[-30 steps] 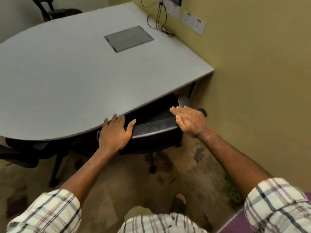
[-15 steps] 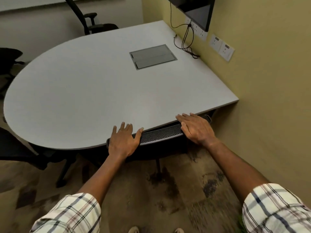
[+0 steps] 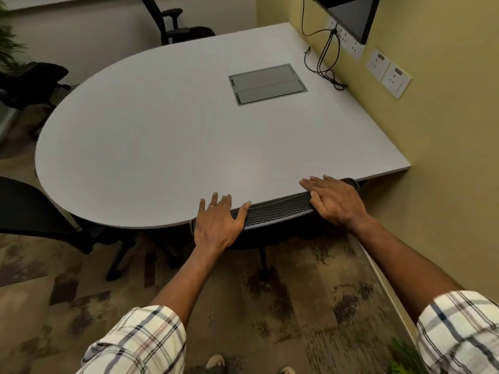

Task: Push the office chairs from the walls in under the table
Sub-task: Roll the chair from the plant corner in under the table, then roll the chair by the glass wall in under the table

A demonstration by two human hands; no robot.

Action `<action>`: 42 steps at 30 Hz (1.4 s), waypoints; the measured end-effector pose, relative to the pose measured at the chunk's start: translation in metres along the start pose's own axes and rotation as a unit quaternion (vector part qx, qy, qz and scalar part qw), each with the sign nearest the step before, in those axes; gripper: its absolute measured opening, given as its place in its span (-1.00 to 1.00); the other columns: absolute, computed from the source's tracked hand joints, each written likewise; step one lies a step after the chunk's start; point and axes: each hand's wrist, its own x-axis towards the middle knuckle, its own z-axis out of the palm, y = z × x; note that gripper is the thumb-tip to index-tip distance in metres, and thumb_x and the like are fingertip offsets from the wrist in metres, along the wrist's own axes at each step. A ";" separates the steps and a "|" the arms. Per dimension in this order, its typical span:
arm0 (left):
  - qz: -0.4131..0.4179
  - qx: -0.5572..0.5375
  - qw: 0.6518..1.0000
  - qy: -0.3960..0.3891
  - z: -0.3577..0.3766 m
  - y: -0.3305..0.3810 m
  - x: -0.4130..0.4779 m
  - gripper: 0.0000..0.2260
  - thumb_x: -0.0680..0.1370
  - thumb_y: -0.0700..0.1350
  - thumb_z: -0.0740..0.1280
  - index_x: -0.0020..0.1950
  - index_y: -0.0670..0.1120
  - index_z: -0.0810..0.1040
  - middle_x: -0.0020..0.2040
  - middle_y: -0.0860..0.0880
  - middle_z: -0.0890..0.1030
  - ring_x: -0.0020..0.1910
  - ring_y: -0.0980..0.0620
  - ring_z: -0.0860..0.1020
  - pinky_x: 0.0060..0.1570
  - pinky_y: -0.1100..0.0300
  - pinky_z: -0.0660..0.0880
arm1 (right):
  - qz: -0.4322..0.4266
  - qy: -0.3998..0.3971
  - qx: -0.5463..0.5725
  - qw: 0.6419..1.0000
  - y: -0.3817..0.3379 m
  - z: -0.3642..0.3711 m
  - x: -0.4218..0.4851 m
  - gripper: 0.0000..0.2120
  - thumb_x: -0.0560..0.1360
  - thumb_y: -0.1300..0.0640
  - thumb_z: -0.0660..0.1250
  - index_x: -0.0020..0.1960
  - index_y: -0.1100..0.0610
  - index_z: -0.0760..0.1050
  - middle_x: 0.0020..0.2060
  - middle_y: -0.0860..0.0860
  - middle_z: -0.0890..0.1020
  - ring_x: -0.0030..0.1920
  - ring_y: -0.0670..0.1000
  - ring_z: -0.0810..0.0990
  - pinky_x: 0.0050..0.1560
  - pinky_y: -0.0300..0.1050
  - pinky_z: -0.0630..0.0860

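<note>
A black mesh office chair (image 3: 275, 211) is tucked under the near edge of the grey rounded table (image 3: 162, 136); only the top of its backrest and part of its base show. My left hand (image 3: 218, 225) lies flat on the left end of the backrest, fingers spread and reaching onto the table edge. My right hand (image 3: 334, 198) lies flat on the right end, fingers straight. Neither hand curls around the backrest.
A second black chair (image 3: 32, 211) is partly under the table at the left. Two more stand at the far left (image 3: 29, 82) and by the back wall (image 3: 186, 31). The yellow wall with sockets (image 3: 388, 74), cables (image 3: 324, 63) and a screen (image 3: 351, 14) is close on the right.
The chair has rolled further under the table, so the seat is now hidden. My view has lifted and both hands have flattened on the backrest top.
</note>
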 end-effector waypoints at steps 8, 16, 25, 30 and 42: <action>-0.011 0.014 1.000 -0.017 -0.007 0.002 -0.001 -0.10 0.58 0.49 -0.28 0.65 -0.06 0.29 0.60 -0.10 0.37 0.67 -0.13 0.14 0.63 -0.20 -0.07 | 0.072 0.000 -0.020 0.997 -0.022 0.000 -0.009 -0.36 0.65 -0.07 -0.21 0.63 0.21 0.15 0.63 0.11 0.18 0.65 0.05 0.07 0.66 0.08 -0.07; -0.038 -0.019 0.999 -0.004 -0.026 0.005 -0.007 -0.04 0.55 0.51 -0.33 0.71 -0.14 0.03 0.71 -0.14 0.05 0.70 -0.08 -0.08 0.64 -0.16 -0.22 | 0.079 -0.020 0.025 0.996 -0.083 -0.008 -0.024 -0.40 0.71 -0.07 -0.18 0.66 0.21 -0.06 0.67 0.13 -0.03 0.67 0.07 -0.11 0.65 0.03 -0.18; 0.007 -0.001 0.999 0.051 -0.029 -0.075 -0.085 -0.15 0.60 0.43 -0.33 0.72 -0.10 -0.09 0.72 -0.07 -0.09 0.69 -0.01 -0.17 0.64 -0.08 -0.24 | 0.052 -0.023 0.045 0.997 -0.180 -0.013 -0.037 -0.43 0.73 -0.05 -0.17 0.66 0.20 -0.03 0.67 0.11 0.01 0.66 0.04 -0.06 0.66 0.01 -0.13; -0.025 0.006 0.997 0.067 -0.048 -0.164 -0.133 -0.17 0.60 0.41 -0.36 0.71 -0.10 -0.11 0.71 -0.08 -0.10 0.69 -0.02 -0.17 0.65 -0.08 -0.22 | 0.012 0.005 0.062 0.998 -0.281 -0.005 -0.030 -0.44 0.72 -0.04 -0.15 0.66 0.18 -0.03 0.67 0.09 0.00 0.66 0.03 -0.09 0.65 0.00 -0.19; -0.128 -0.002 0.984 0.127 -0.115 -0.403 -0.260 -0.22 0.66 0.35 -0.18 0.70 -0.17 0.02 0.71 -0.13 0.03 0.70 -0.05 -0.07 0.65 -0.07 -0.19 | -0.065 0.039 0.102 0.992 -0.551 0.015 0.016 -0.42 0.70 0.02 -0.09 0.65 0.22 -0.01 0.66 0.14 0.00 0.67 0.08 -0.07 0.65 0.02 -0.16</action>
